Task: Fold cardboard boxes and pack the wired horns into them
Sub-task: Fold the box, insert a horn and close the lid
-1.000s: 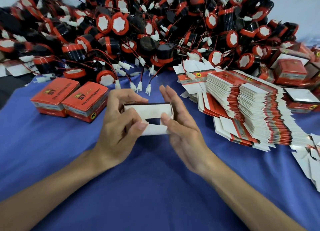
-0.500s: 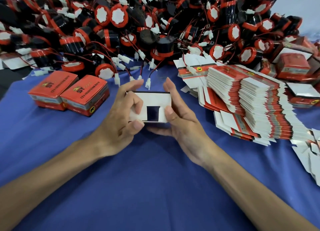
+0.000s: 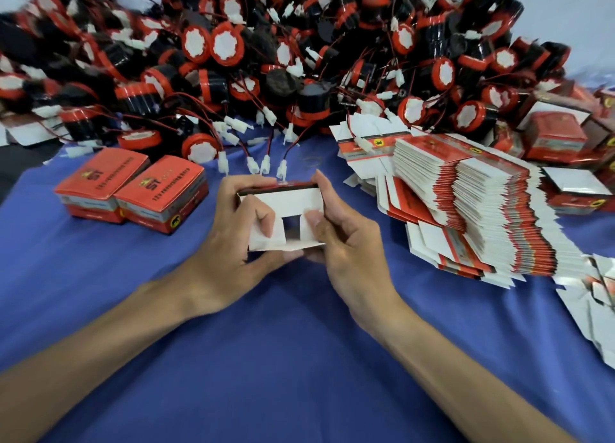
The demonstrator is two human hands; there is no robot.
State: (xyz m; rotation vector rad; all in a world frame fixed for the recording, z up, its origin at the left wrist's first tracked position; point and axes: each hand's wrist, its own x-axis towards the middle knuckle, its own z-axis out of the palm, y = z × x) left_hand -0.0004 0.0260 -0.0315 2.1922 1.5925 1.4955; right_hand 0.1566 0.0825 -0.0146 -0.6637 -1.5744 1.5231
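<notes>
I hold a small cardboard box (image 3: 283,203) above the blue cloth, its white inner flaps facing me with a dark gap between them. My left hand (image 3: 229,243) grips its left side, a finger laid on the left flap and the thumb under the box. My right hand (image 3: 346,243) grips the right side, thumb pressing the right flap. A big heap of black-and-red wired horns (image 3: 266,60) with white plugs lies behind. Flat unfolded boxes (image 3: 482,206) are stacked to the right.
Two closed red boxes (image 3: 133,190) stand at the left on the blue cloth (image 3: 299,359). More closed and half-made boxes (image 3: 559,133) sit at the far right. Loose white flat blanks (image 3: 592,303) lie by the right edge. White plugs (image 3: 263,166) on wires reach toward my hands.
I turned the box so its open end faces me and folded the side flaps inward. Both hands rose slightly and closed tighter around the box.
</notes>
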